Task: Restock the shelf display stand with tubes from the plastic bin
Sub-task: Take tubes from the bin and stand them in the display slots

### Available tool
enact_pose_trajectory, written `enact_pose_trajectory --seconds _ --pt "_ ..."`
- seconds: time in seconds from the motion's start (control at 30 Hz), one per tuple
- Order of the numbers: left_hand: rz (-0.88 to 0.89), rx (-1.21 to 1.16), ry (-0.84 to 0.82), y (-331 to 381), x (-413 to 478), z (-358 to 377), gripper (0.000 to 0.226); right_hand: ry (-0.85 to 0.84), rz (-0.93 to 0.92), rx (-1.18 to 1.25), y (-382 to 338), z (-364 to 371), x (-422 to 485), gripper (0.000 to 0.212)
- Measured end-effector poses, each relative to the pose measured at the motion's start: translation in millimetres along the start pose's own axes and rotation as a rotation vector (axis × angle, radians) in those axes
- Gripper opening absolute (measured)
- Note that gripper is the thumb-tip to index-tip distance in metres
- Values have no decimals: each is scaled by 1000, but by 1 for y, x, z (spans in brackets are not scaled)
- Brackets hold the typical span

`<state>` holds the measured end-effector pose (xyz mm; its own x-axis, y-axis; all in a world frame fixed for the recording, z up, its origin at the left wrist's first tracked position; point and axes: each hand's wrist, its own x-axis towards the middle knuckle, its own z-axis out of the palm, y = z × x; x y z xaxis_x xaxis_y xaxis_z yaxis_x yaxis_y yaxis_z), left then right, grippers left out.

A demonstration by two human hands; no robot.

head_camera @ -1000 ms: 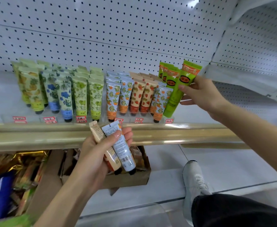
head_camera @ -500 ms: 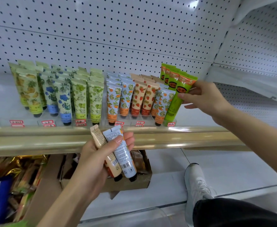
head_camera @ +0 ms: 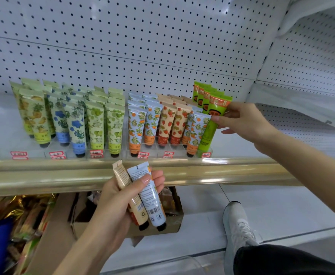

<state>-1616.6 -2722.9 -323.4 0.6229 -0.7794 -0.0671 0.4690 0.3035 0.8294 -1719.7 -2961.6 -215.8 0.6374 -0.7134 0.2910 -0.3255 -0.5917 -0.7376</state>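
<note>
**Shelf (head_camera: 232, 172), gold front rail, white pegboard (head_camera: 143, 46) behind.**

1. Display stand (head_camera: 163, 150): clear plastic, stepped, set along the shelf's front edge, with red price labels (head_camera: 18, 154) on its front lip. Tubes stand cap-down in rows and lean back.
 - Left end: yellow pineapple tubes (head_camera: 36, 118).
 - Next: blue-flower tubes (head_camera: 76, 126), then green lime tubes (head_camera: 115, 126).
 - Right half: pale blue orange-print tubes (head_camera: 136, 128), strawberry tubes (head_camera: 167, 124), and one more orange-print row.
 - Right end: a row of bright green tubes.
2. Front green tube (head_camera: 215, 116): cap end down in the stand's right-end slot, just beside the orange-print row. Your right hand (head_camera: 248, 124) pinches its upper part, with the thumb on the front face and the fingers (head_camera: 235, 107) curled round its right edge.
3. Beige tube (head_camera: 126, 185) and pale blue tube (head_camera: 148, 195): both in your left hand (head_camera: 121, 201), side by side and touching, black caps down, printed backs towards you. The thumb lies across them and the fingers (head_camera: 159, 180) are wrapped behind. The pair is in front of the shelf's rail, near its middle and level with it.
4. Lower shelf:
 - An open cardboard box (head_camera: 174, 228) sits behind your left hand.
 - Foil snack packets (head_camera: 14, 219) lie towards the left edge.
5. Your white shoe (head_camera: 237, 231) rests on the lower shelf's right part, with a dark trouser leg (head_camera: 281, 261) below it.
6. A clear plastic rim (head_camera: 182, 262) shows at the bottom of the view. You cannot tell what it holds.
</note>
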Motion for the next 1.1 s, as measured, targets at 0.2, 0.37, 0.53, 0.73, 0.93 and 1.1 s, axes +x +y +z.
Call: enact_pose_trajectory --seconds 0.2,0.37,0.53,0.73,0.93,1.1 --pt "2 -2 -3 1 1 -1 34 -14 11 10 1 -2 -3 22" --pt "1 -14 -3 1 1 -1 36 46 61 5 4 -7 -15 29" --pt "25 -72 -1 1 0 2 43 86 102 -19 6 -1 -46 28" --pt "29 -126 -35 0 -3 8 45 -154 113 157 -4 29 -90 7" --pt "34 -142 -44 3 -7 2 42 -485 162 284 -14 85 -129 6" --pt "23 -164 -67 7 -10 -9 37 -560 173 274 -22 114 -136 22"
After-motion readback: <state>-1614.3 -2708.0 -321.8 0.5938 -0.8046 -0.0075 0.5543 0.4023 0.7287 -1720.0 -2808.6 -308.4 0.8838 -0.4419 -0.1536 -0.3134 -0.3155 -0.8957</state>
